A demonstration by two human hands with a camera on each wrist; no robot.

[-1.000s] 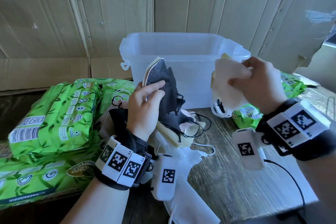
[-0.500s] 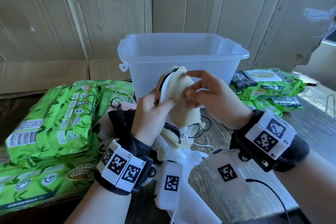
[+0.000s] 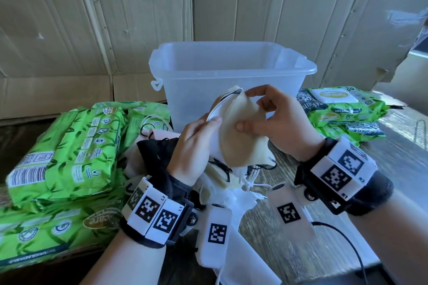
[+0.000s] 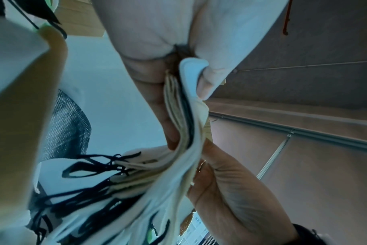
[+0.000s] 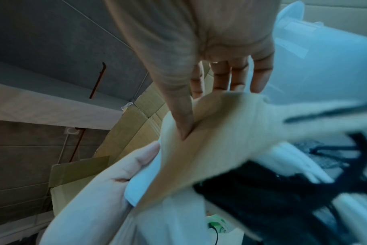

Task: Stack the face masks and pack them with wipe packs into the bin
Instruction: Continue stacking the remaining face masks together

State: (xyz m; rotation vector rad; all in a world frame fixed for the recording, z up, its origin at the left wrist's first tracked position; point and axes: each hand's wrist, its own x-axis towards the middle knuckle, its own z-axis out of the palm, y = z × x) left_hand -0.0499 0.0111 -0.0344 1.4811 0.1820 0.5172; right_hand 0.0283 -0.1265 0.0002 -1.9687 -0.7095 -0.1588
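Desk [image 3: 393,157] carries everything, cardboard wall [image 3: 92,18] behind it. Bin [image 3: 231,81] stands just beyond both hands, open top facing up, nothing visible inside; likely parked there so the finished stack drops straight in. Big wipe packs [image 3: 62,146], green, are piled to the outer side of the left hand, stacked flat; smaller wipe packs [image 3: 342,106] sit past the right hand, beside the bin. All probably staged within reach for packing after the masks.

Loose masks [image 3: 231,176], white, tan and black with tangled ear loops, lie in a heap under and just nearer than the hands, not yet stacked.

Mask stack [image 3: 234,136] is held up above that heap, in front of the bin wall, on edge between the two hands. Left wrist view shows several layered edges, tan, black, white, pressed together.

Left hand [image 3: 192,146] grips the stack from its left edge, fingers curled round the back, thumb on the white front layer; it acts as the clamp so layers stay aligned. Right hand [image 3: 280,127] pinches the tan top mask [image 5: 220,129], thumb pressed on its face, forefinger at the top corner, other fingers spread loose behind. Looks like it's squaring the newest mask onto the stack. Stacking step, early on; no packing done.
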